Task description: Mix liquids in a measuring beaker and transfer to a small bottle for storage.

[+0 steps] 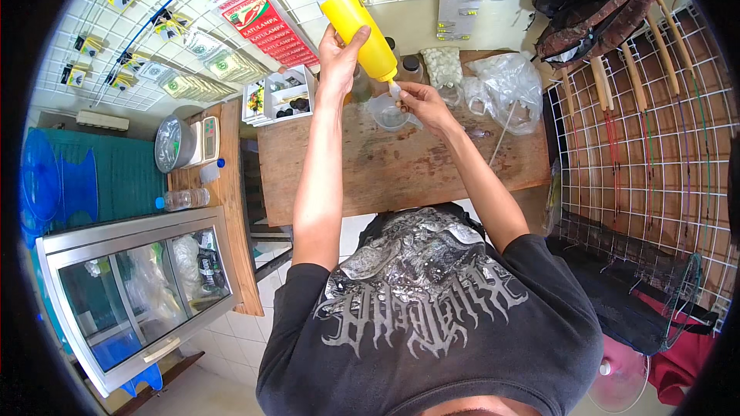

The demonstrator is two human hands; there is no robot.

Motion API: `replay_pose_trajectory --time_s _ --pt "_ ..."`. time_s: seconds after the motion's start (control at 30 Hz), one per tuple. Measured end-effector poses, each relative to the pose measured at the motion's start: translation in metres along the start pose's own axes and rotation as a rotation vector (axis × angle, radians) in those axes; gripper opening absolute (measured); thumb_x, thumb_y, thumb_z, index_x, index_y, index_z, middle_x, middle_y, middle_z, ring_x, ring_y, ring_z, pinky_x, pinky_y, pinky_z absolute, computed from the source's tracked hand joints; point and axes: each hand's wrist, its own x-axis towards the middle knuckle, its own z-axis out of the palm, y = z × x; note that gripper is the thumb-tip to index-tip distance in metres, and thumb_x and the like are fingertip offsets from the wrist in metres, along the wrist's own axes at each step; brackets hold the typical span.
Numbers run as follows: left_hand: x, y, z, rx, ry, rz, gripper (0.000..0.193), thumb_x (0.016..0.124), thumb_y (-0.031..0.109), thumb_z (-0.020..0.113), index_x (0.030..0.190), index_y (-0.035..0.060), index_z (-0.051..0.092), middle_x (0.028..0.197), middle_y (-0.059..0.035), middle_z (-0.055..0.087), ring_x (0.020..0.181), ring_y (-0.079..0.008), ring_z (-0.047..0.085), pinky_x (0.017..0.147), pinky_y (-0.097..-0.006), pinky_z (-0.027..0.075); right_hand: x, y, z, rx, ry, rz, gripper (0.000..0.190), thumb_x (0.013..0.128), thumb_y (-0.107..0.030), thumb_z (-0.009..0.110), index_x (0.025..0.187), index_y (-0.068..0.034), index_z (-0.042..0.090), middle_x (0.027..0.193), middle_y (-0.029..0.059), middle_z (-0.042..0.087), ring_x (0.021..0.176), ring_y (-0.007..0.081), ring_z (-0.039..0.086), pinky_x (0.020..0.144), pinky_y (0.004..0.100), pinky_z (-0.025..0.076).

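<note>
My left hand (pixel 338 58) grips a yellow plastic squeeze bottle (pixel 364 37), tilted with its nozzle pointing down to the right. In my right hand (pixel 426 106), the fingertips pinch a small whitish translucent piece (pixel 395 90) at the nozzle's tip. Whether that piece is a small container or a cap is too small to tell. Just below the right fingers, a clear plastic measuring jug (pixel 386 114) stands on the wooden table (pixel 370 167). Behind it are jars, one of them a clear jar with a black lid (pixel 411 66).
A white compartment box (pixel 283 95) sits at the table's back left. Right of the jars lie a bag of white pieces (pixel 443 69), a clear plastic bag (pixel 511 89) and a thin white stick (pixel 502 136). A digital scale (pixel 207 137) and a glass display case (pixel 139 294) stand left.
</note>
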Motion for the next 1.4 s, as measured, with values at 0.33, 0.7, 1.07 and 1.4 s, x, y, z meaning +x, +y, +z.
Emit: replay_pose_trajectory --time_s 0.33,0.7,1.07,1.4 --pt "-0.0014 0.0002 0.0011 -0.003 -0.003 0.004 0.041 0.089 0.008 0.074 0.124 -0.0006 0.054 0.106 -0.0098 0.068 0.094 -0.0169 0.068 0.084 -0.0315 0.056 -0.0027 0.0002 -0.0008 0.021 0.004 -0.008 0.029 0.101 -0.011 0.057 0.127 -0.001 0.064 0.105 0.0024 0.068 0.085 0.0082 0.059 0.075 0.0248 0.050" --pt "-0.0010 -0.0009 -0.0026 0.029 -0.024 -0.010 0.048 0.091 0.009 0.072 0.132 -0.0010 0.048 0.115 -0.0124 0.066 0.102 -0.0213 0.068 0.087 -0.0351 0.059 -0.0021 0.0027 -0.0012 0.012 -0.005 -0.008 0.030 0.100 -0.012 0.059 0.128 -0.002 0.063 0.106 0.0018 0.068 0.086 0.0081 0.059 0.075 0.0247 0.050" --pt "0.0012 -0.0023 -0.0053 0.027 -0.033 -0.016 0.048 0.091 0.008 0.072 0.132 -0.0011 0.049 0.115 -0.0125 0.066 0.101 -0.0218 0.068 0.087 -0.0359 0.059 -0.0017 0.0031 -0.0006 0.022 -0.002 -0.018 0.030 0.100 -0.012 0.059 0.128 -0.002 0.064 0.106 0.0020 0.069 0.085 0.0082 0.059 0.075 0.0248 0.050" --pt "0.0022 -0.0027 -0.0058 0.030 -0.037 -0.007 0.049 0.090 0.008 0.073 0.132 -0.0014 0.048 0.116 -0.0128 0.065 0.102 -0.0221 0.068 0.088 -0.0368 0.059 -0.0017 0.0016 -0.0005 0.022 0.001 -0.010 0.031 0.100 -0.012 0.060 0.129 -0.001 0.063 0.106 0.0021 0.068 0.085 0.0085 0.059 0.075 0.0248 0.050"
